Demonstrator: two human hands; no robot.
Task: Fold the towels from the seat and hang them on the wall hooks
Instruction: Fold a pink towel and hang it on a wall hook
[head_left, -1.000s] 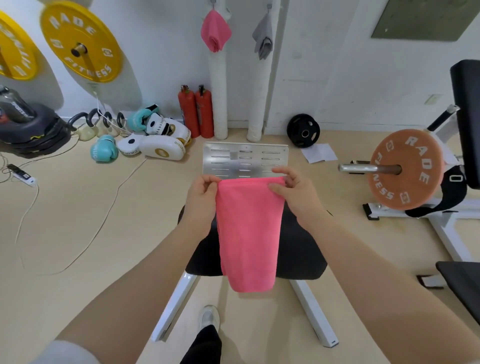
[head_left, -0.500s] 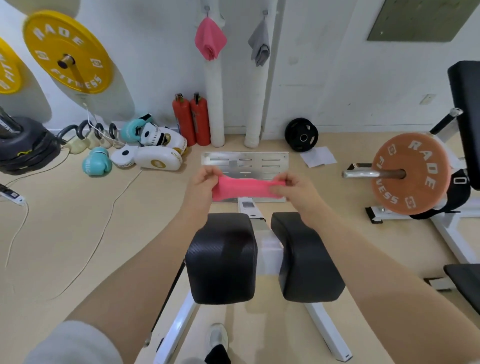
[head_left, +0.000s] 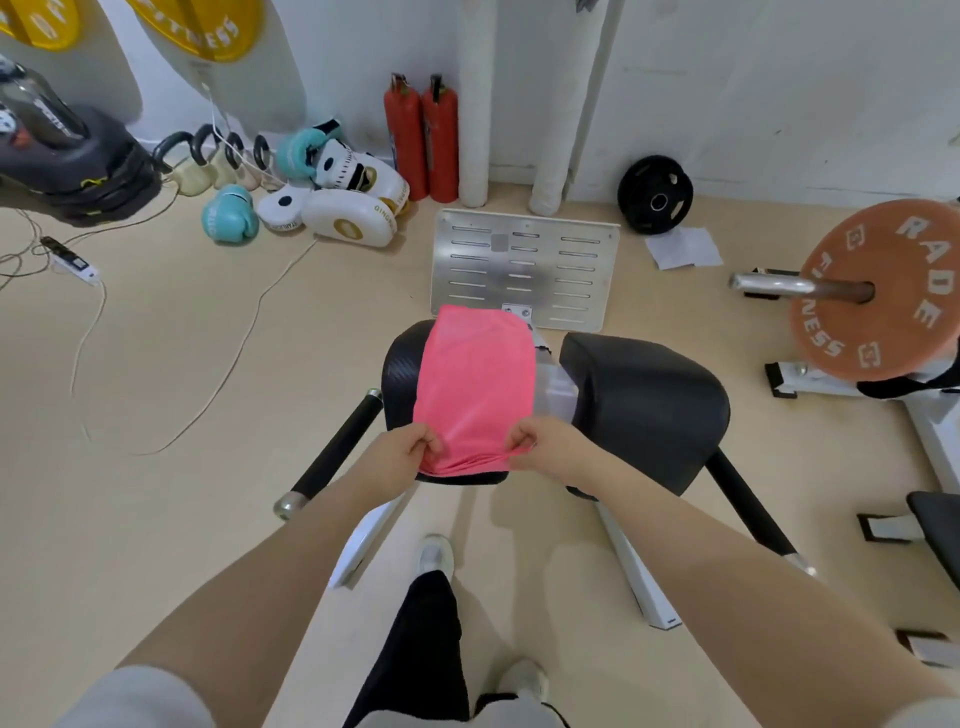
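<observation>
towel (head_left: 475, 384) now spread flat on the left seat pad (head_left: 402, 374), at 12 o'clock from both hands; left hand (head_left: 400, 457) and right hand (head_left: 548, 449) pinch its near corners, folding likely under way, hanging not begun.

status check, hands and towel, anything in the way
Left hand and right hand pinch pink towel near edge. Towel spread on left seat pad. Nothing blocking.

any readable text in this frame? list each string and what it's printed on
"RADE" and "FITNESS", only partly legible: orange weight plate on the bar at right.
"ITNESS", start cut off by the frame edge: yellow weight plate on the wall, top left.
"QINGS...", rest unclear: white punch pad on the floor.
Too small or blurred to read: small print on the other white pad, the teal boxing glove, the black bag.
</observation>
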